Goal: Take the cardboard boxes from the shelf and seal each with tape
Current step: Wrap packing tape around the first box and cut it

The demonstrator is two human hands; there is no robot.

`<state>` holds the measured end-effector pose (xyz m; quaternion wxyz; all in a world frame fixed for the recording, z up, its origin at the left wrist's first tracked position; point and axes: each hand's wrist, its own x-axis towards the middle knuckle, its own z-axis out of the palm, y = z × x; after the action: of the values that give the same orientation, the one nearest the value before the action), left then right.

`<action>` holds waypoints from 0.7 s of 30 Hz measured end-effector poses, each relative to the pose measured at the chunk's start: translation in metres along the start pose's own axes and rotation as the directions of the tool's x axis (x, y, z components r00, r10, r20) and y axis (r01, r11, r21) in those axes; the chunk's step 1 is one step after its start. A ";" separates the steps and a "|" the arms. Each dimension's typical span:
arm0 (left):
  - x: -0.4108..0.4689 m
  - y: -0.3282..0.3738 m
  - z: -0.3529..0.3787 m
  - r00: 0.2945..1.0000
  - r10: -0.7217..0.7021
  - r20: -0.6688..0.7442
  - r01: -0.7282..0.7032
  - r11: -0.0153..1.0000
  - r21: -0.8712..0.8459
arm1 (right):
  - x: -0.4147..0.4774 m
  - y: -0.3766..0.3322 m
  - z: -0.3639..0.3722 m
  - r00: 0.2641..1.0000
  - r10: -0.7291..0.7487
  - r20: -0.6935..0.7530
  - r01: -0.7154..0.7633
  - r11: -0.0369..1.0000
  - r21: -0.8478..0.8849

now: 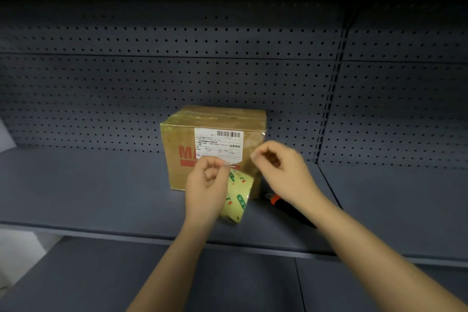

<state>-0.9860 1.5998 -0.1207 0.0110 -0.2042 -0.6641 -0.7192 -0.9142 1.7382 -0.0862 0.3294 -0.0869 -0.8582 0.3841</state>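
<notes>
On the grey shelf (101,185), the cardboard box (177,139) stands at twelve o'clock of both hands, its long axis running nine to three. We see the left hand (206,185) squarely before its front face, grip pinched on the free end of the tape (238,197), whose roll sits at five o'clock of it. The right hand (281,167), by the box's three o'clock corner, has its grip pinched together, on the same clear strip, we judge.
</notes>
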 end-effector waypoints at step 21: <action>-0.022 0.001 -0.005 0.988 0.052 0.143 -0.041 0.996 -0.081 | -0.021 -0.007 0.017 0.997 0.075 -0.011 -0.075 0.997 -0.005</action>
<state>-0.9668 1.5897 -0.1265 -0.0285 -0.2716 -0.6295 -0.7274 -0.9078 1.7148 -0.0999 0.3191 -0.1219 -0.8537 0.3931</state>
